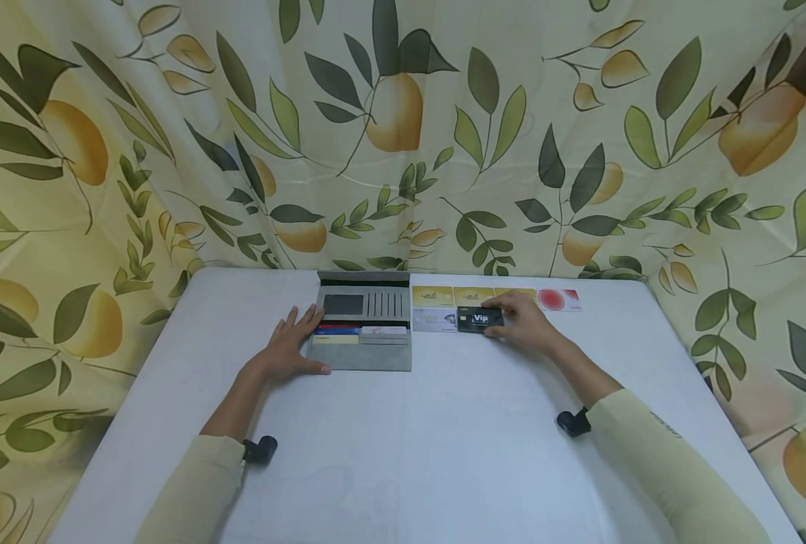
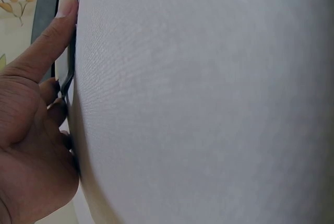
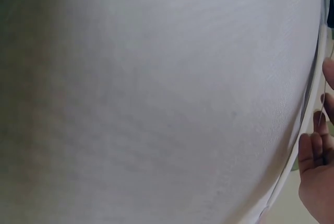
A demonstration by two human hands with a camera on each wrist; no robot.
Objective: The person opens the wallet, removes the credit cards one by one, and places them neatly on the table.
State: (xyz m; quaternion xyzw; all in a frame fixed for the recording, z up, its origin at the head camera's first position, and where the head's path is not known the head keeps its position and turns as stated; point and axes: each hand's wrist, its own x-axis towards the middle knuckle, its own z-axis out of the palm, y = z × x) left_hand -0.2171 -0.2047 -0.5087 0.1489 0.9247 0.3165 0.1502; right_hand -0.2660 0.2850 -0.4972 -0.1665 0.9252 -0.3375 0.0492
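Note:
A grey wallet (image 1: pixel 359 355) lies unfolded on the white table, with several cards (image 1: pixel 337 330) tucked in its lower slots. My left hand (image 1: pixel 285 349) rests spread along the wallet's left side, its thumb at the lower left corner; the left wrist view shows that thumb (image 2: pixel 49 41) against the wallet's edge. My right hand (image 1: pixel 526 325) pinches a black VIP card (image 1: pixel 474 319) at its right end. That card overlaps a silver card (image 1: pixel 433 320) beside the wallet. In the right wrist view, the fingers (image 3: pixel 308 151) appear at the right edge, with a thin card edge near them.
Above the black card runs a row of yellow cards (image 1: pixel 433 296), one partly behind my right hand. A red and white card (image 1: pixel 559 300) ends the row. The white table (image 1: pixel 403 453) backs onto a fruit-patterned curtain (image 1: pixel 403 196).

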